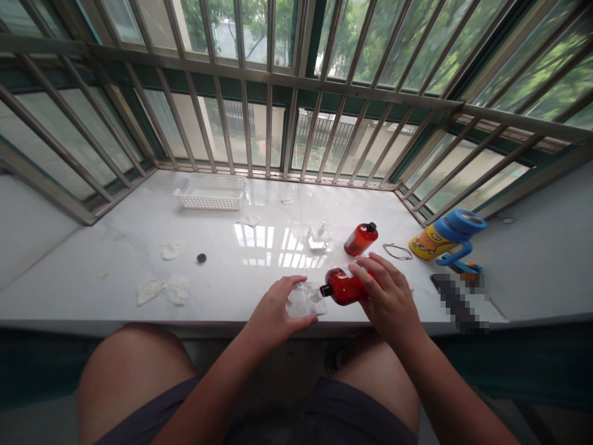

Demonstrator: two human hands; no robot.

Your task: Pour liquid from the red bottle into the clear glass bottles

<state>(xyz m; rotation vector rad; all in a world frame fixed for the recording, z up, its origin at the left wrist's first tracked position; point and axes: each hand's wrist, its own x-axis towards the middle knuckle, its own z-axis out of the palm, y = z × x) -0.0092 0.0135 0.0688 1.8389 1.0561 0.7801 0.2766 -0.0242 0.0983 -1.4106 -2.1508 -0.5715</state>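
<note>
My right hand (386,296) is wrapped around a red-brown bottle (343,285), which is tipped nearly on its side with its uncapped black neck pointing left. That neck meets the threaded mouth of a small clear bottle (301,301). Fingers and thumb of my left hand (278,309) grip the clear bottle at the counter's front edge. Whether liquid is flowing between them I cannot tell. A round black cap (201,258) lies on the counter to the left. Behind my hands are a second red-brown bottle (360,240) with its black cap on, and another small clear bottle (319,237).
Crumpled white tissues (176,289) lie about the left of the white counter (222,272). A white basket (210,196) stands near the barred window. At right are a thin cord loop (397,251), a blue-and-yellow flask (440,238) and a blurred dark object (456,303).
</note>
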